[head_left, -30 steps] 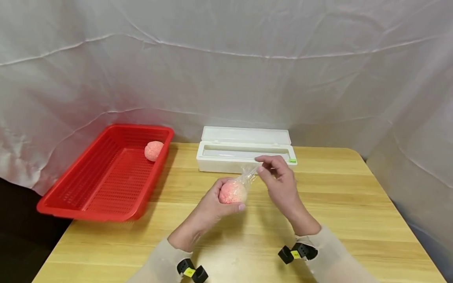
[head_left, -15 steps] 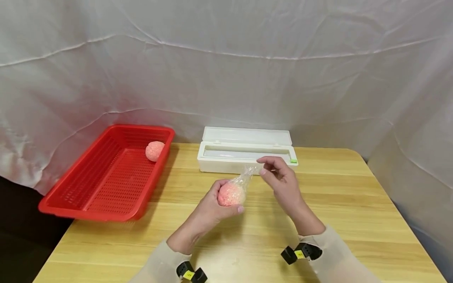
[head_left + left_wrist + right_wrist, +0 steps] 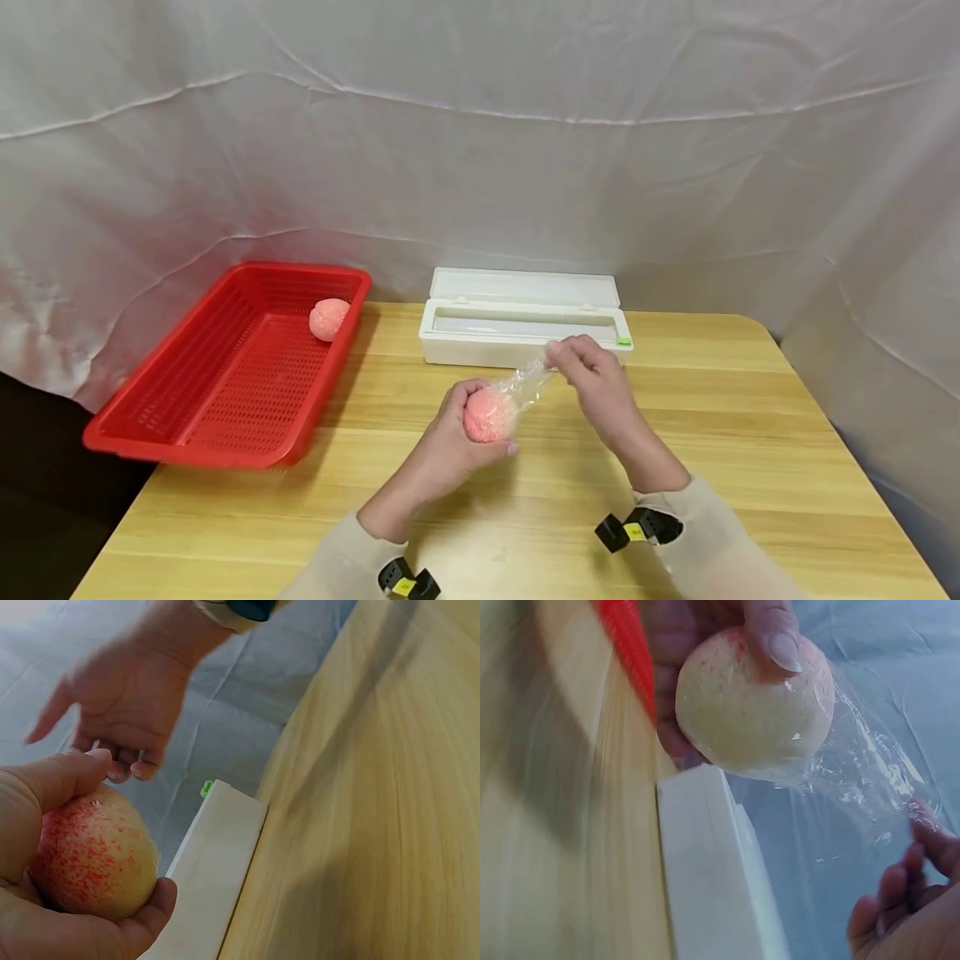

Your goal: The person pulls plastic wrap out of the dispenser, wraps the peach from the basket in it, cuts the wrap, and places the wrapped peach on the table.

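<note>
My left hand holds a pinkish peach above the table, fingers on one side and thumb on the other. In the left wrist view the same peach is pale yellow with red speckles. Clear cling film covers it and gathers into a loose tail toward the upper right. At the end of that tail, my right hand pinches the film between thumb and fingertips. The right wrist view shows the film stretched from the peach to the right hand's fingertips.
A red plastic basket stands at the left, a second peach inside near its right wall. Behind my hands is a white cling film box, its lid raised and a green slider at its right end. Grey cloth hangs behind the wooden table.
Half a second ago the right fingers were spread beside the film's tail; now they pinch it and draw it out. The left hand still holds the peach in nearly the same place.
</note>
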